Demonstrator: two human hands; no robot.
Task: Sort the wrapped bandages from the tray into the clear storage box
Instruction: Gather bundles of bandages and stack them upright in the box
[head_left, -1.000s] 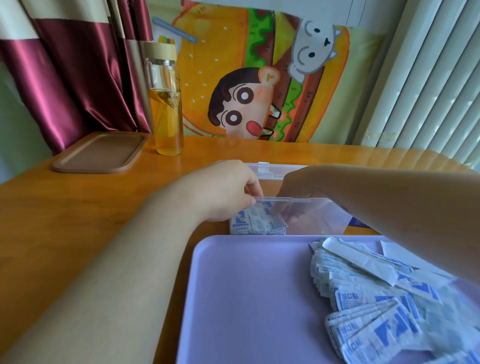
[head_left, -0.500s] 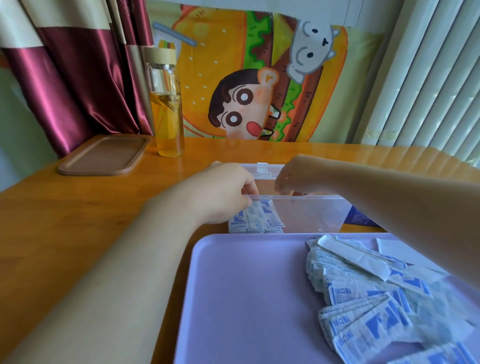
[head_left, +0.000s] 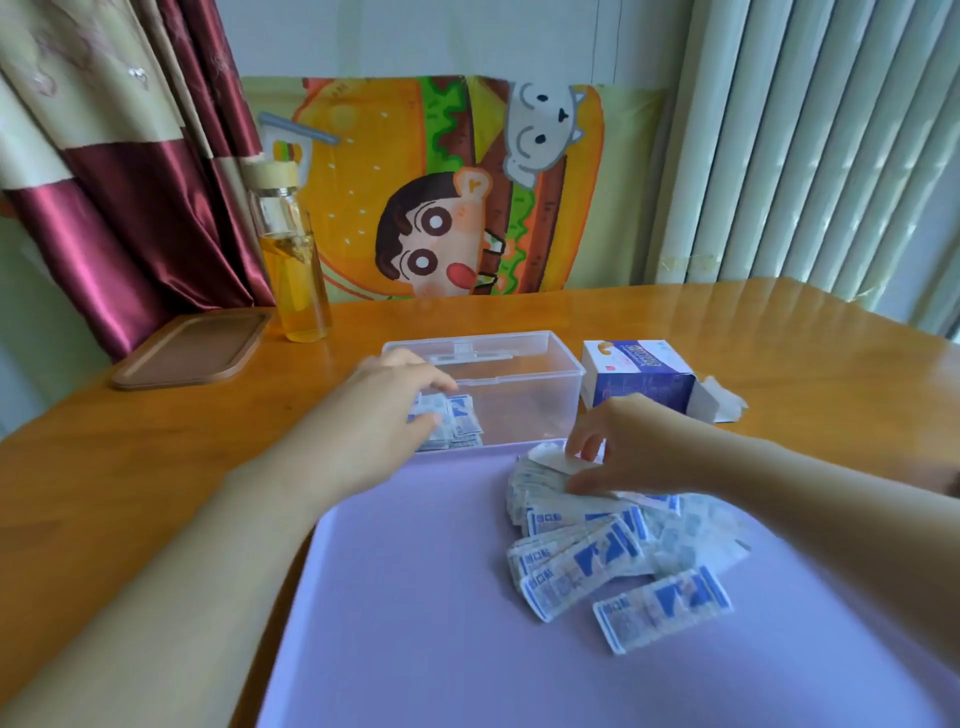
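The right hand (head_left: 623, 447) rests on the far end of the bandage pile (head_left: 618, 551), its grip pinched with thumb and forefinger closing on a white wrapper edge (head_left: 553, 460); whether the wrapper is lifted clear of the pile cannot be told. This placement suits drawing the next batch from the top of the heap. The left hand (head_left: 384, 415) lies against the near left corner of the clear box (head_left: 519, 384), fingers curled over the rim and down toward the bandages inside; its grip appears loosely closed, but whether it has hold of any of them cannot be told, since the palm side faces away. In judgement, this hand steadies or tidies the small stack (head_left: 452, 423) already stored in the box's left portion, which leaves the right portion free for further batches. The box stands on the counter (head_left: 156, 467), touching the far edge of the purple tray (head_left: 441, 623), so the transfer path is short. Most bandages lie on the tray's right half, so the sort is at an early stage. A carton (head_left: 639, 374) stands just beside the box on the right; its print is too small to read. The tray's near and right edges are cut off, and the right forearm covers part of the pile.
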